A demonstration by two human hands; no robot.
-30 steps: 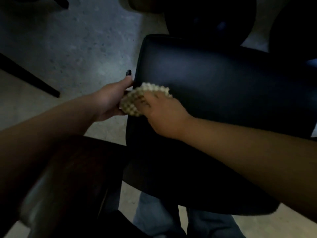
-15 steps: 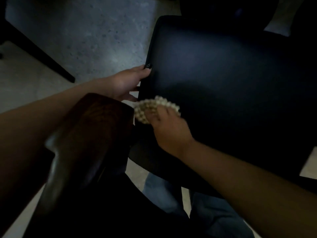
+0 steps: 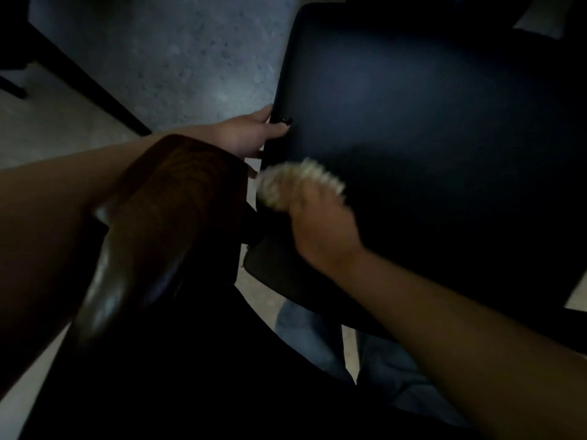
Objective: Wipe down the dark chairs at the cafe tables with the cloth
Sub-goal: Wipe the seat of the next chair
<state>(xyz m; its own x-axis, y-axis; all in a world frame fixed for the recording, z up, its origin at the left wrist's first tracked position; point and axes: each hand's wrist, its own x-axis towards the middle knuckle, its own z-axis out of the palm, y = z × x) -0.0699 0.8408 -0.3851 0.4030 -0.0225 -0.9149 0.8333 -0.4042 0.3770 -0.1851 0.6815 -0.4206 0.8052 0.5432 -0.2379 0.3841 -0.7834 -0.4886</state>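
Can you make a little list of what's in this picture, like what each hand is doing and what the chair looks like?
place: a dim spot with a speckled grey floor
chair: dark padded seat, smooth and slightly shiny
left hand: left hand grips the seat's left edge, thumb on top
right hand: right hand presses on the cloth, blurred
cloth: pale bumpy cloth at the near left part of the seat
wooden part: brown glossy wooden armrest, beside the seat
legs: blue jeans below the chair

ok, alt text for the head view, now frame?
A right hand presses a pale cloth onto a dark chair seat near its left edge, which the left hand grips. Wooden chair back in front, speckled floor behind.
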